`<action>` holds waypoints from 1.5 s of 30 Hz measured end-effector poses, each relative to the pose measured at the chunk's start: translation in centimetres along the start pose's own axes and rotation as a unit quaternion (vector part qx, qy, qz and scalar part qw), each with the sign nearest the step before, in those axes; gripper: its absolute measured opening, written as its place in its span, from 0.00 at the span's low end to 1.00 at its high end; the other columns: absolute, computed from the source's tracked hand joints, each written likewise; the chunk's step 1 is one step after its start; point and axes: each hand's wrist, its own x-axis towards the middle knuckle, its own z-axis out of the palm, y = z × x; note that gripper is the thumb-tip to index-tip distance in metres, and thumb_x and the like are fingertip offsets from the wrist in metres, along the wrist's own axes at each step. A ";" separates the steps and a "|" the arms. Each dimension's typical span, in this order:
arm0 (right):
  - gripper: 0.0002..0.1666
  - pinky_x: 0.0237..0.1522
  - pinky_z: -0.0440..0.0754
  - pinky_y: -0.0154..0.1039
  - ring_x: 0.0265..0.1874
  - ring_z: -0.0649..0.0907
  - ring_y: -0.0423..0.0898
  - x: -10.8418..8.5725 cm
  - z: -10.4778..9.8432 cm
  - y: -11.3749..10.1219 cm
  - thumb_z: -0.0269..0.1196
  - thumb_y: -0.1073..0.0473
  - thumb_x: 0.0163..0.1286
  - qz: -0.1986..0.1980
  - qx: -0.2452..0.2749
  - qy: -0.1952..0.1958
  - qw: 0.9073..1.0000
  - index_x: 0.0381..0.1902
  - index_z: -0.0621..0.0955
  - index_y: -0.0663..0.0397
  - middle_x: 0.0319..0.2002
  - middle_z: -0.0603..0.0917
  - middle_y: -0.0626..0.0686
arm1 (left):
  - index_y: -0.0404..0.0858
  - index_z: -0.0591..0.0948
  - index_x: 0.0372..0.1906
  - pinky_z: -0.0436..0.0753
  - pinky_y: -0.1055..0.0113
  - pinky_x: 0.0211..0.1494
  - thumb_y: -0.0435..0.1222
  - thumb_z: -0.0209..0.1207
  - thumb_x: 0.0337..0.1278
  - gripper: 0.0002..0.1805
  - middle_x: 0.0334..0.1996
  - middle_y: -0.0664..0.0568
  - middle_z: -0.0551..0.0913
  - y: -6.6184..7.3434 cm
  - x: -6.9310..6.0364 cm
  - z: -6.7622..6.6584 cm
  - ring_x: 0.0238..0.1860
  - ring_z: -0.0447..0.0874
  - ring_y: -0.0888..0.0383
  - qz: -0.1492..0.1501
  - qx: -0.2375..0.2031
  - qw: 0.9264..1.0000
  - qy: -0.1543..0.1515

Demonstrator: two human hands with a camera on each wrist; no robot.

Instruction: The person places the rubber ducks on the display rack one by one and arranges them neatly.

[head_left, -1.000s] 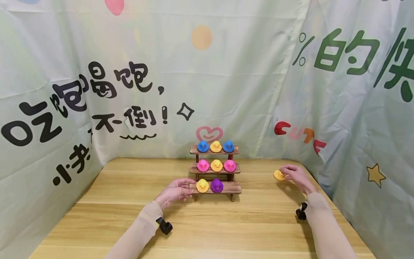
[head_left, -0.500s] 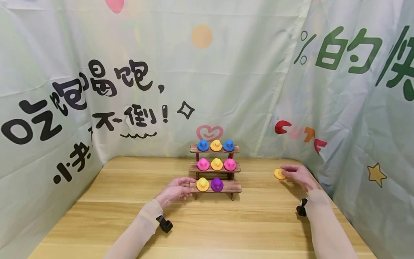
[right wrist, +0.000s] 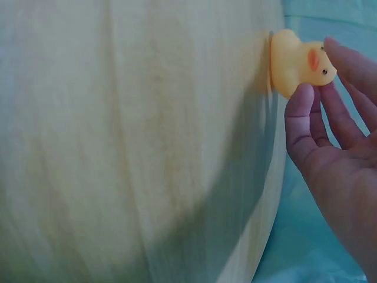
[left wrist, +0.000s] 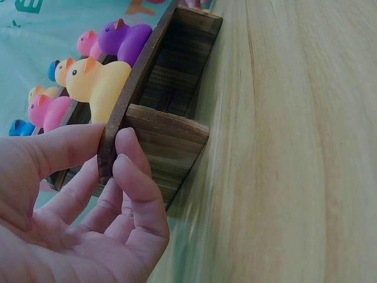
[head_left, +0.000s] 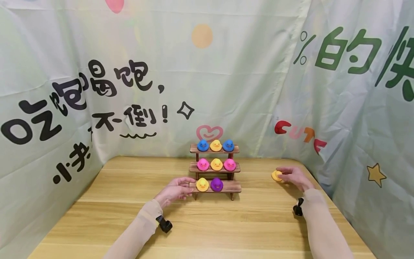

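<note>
My left hand (head_left: 173, 191) pinches the left end of the bottom board of a small three-tier wooden stand (head_left: 232, 186); the left wrist view shows thumb and fingers on either side of the board (left wrist: 108, 152). Over at the right, my right hand (head_left: 295, 177) holds a yellow rubber duck (right wrist: 290, 66) by its head, thumb and fingertips around it. The duck's base is at the tabletop; whether it touches, I cannot tell. On the bottom tier sit a yellow duck (head_left: 202, 185) and a purple duck (head_left: 217, 185), side by side at its left and middle.
The middle tier carries two pink ducks (head_left: 203, 164) with a yellow duck (head_left: 216, 164) between them. Up top, two blue ducks (head_left: 203, 145) flank another yellow duck (head_left: 216, 145). A printed cloth (head_left: 245, 90) hangs around the wooden table (head_left: 226, 226) at the back and sides.
My right hand has shifted slightly left, and the yellow duck has moved with it. The left hand stays at the stand's end, and the ducks on the tiers keep their places.
</note>
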 end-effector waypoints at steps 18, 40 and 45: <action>0.35 0.41 0.81 0.36 0.39 0.79 0.35 -0.3 1.2 -0.9 0.63 0.53 0.70 0.011 -0.028 0.000 1.000 0.67 0.69 0.70 0.59 0.79 0.66 | 0.36 0.76 0.60 0.77 0.70 0.30 0.30 0.61 0.60 0.22 0.40 0.49 0.84 0.2 0.2 0.0 0.34 0.83 0.56 0.009 0.020 1.000 0.000; 0.35 0.48 0.86 0.44 0.41 0.86 0.43 0.3 4.5 -3.5 0.64 0.63 0.68 -0.028 0.103 -0.082 0.991 0.68 0.65 0.74 0.49 0.82 0.56 | 0.36 0.76 0.60 0.78 0.69 0.32 0.31 0.62 0.60 0.23 0.39 0.50 0.83 -0.1 0.1 -0.3 0.32 0.82 0.58 0.007 0.031 0.999 0.005; 0.33 0.49 0.86 0.47 0.42 0.85 0.41 0.0 5.6 -4.4 0.63 0.64 0.68 -0.043 0.109 -0.090 0.989 0.66 0.66 0.76 0.50 0.82 0.58 | 0.36 0.76 0.60 0.78 0.69 0.32 0.31 0.62 0.59 0.23 0.40 0.49 0.83 -0.3 0.2 -0.3 0.32 0.82 0.58 0.006 0.026 1.000 0.003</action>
